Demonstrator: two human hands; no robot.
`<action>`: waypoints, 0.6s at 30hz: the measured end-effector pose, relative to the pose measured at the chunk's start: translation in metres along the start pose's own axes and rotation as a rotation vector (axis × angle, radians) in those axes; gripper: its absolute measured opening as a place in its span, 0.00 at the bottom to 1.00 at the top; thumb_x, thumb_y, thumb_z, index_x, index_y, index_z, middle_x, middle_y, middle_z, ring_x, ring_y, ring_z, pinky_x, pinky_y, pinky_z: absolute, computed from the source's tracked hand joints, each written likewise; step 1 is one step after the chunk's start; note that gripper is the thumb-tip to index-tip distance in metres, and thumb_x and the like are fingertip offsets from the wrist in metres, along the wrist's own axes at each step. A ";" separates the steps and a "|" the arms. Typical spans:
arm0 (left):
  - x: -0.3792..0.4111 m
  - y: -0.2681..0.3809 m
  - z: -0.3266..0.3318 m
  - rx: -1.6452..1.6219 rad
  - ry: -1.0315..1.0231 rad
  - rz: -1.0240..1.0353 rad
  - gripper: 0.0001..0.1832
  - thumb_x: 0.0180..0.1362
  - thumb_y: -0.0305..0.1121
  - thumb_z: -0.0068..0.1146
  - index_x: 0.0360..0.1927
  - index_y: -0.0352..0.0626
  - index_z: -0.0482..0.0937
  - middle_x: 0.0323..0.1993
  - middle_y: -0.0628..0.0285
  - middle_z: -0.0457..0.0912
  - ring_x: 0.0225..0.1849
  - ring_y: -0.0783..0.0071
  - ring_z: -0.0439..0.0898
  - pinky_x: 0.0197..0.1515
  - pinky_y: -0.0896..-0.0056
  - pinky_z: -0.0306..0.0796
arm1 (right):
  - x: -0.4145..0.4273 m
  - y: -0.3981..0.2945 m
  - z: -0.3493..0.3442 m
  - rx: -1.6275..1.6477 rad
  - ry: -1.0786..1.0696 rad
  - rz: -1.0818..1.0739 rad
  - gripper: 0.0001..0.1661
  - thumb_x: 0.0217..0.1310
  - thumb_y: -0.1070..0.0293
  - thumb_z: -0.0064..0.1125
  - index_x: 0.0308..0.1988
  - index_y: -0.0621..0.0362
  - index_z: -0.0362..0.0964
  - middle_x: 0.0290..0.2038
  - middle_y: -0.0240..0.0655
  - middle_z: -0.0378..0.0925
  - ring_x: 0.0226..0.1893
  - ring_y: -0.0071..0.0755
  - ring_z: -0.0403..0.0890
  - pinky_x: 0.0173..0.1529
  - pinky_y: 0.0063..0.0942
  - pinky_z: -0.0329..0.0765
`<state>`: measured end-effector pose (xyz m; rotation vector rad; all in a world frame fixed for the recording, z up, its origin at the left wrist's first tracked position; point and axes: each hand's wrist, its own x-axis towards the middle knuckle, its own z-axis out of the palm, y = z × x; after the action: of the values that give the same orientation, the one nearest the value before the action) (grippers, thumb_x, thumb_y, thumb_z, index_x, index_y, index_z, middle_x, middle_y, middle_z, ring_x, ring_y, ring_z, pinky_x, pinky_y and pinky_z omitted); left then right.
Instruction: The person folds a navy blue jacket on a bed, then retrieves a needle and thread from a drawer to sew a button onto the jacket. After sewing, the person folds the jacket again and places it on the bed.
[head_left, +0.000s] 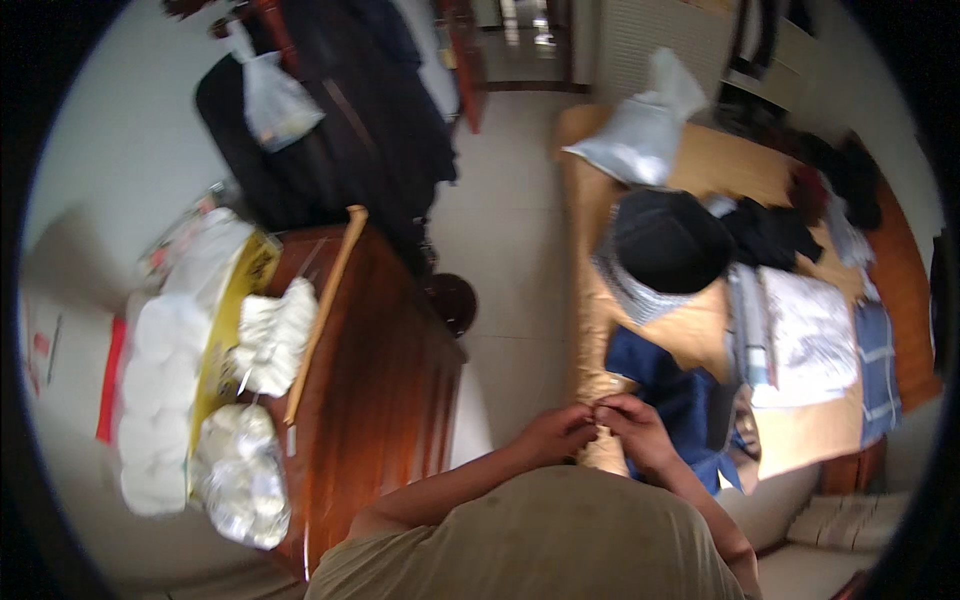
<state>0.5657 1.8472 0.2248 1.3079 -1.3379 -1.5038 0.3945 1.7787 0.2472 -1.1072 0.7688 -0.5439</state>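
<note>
My left hand (559, 433) and my right hand (637, 427) meet fingertip to fingertip in front of my body, over the near left edge of a bed with a tan cover (679, 337). The fingers of both hands are bent inward; whether something small is pinched between them cannot be told. A dark blue cloth (671, 390) lies just beyond and to the right of my right hand. A small round brownish thing (621, 384) shows right behind the fingertips. Farther up the bed stands a black-lined bag or hat (671, 240) with a grey patterned outside.
On the bed lie a grey plastic bag (637, 139), black clothing (772, 232) and a plastic-wrapped white package (810, 334). At left, a wooden cabinet (382, 337) bears a wooden stick (326, 315), white rolls (161, 405) and a filled clear bag (244, 472). Tiled floor (510, 262) runs between.
</note>
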 end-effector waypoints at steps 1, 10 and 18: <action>0.000 0.004 -0.001 -0.030 0.000 -0.031 0.10 0.63 0.36 0.50 0.44 0.43 0.73 0.34 0.67 0.78 0.35 0.79 0.76 0.38 0.75 0.72 | 0.000 -0.002 -0.001 -0.025 -0.002 -0.039 0.10 0.62 0.71 0.55 0.44 0.62 0.74 0.39 0.32 0.77 0.40 0.22 0.76 0.46 0.21 0.72; -0.046 0.007 -0.145 0.148 0.774 0.130 0.07 0.62 0.33 0.53 0.40 0.41 0.75 0.32 0.68 0.79 0.34 0.81 0.76 0.39 0.77 0.71 | -0.003 0.000 0.003 -0.152 0.001 0.131 0.18 0.67 0.63 0.48 0.54 0.58 0.67 0.41 0.32 0.76 0.37 0.24 0.77 0.41 0.22 0.71; -0.118 0.031 -0.239 0.925 1.275 0.057 0.06 0.60 0.29 0.47 0.37 0.37 0.70 0.29 0.45 0.79 0.34 0.43 0.78 0.35 0.52 0.71 | -0.005 0.012 -0.006 -0.140 0.024 0.215 0.18 0.66 0.65 0.48 0.53 0.59 0.66 0.40 0.33 0.76 0.37 0.25 0.76 0.40 0.22 0.71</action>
<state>0.8202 1.8964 0.2944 2.1432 -1.0707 0.2703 0.3863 1.7834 0.2358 -1.1314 0.9456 -0.3255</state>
